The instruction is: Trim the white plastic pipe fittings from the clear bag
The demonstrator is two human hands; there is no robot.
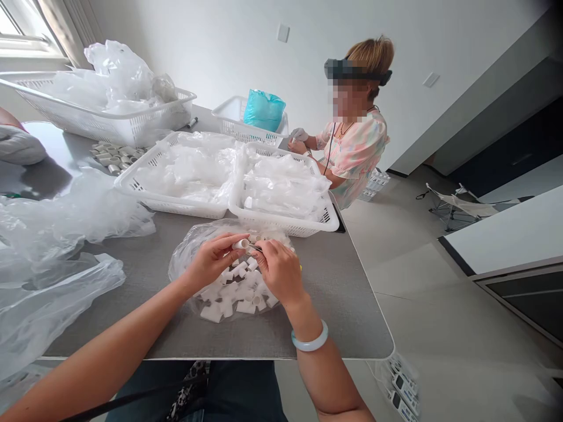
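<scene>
My left hand (pixel 214 262) holds a white plastic pipe fitting (pixel 241 244) up between thumb and fingers. My right hand (pixel 281 271) grips a small metal-tipped tool (pixel 255 248), its tip at the fitting's end, with most of it hidden by my fingers. Below both hands lies a clear plastic bag (pixel 189 264) with a heap of similar white fittings (pixel 237 293) in it. A pale green bangle (pixel 309 337) circles my right wrist.
Two white baskets of clear bagged items (pixel 281 199) stand just beyond my hands on the grey table (pixel 334 305). Loose plastic sheeting (pixel 53 281) lies left. Metal fittings (pixel 116 157) sit further back. A co-worker (pixel 354 152) in gloves works across the corner.
</scene>
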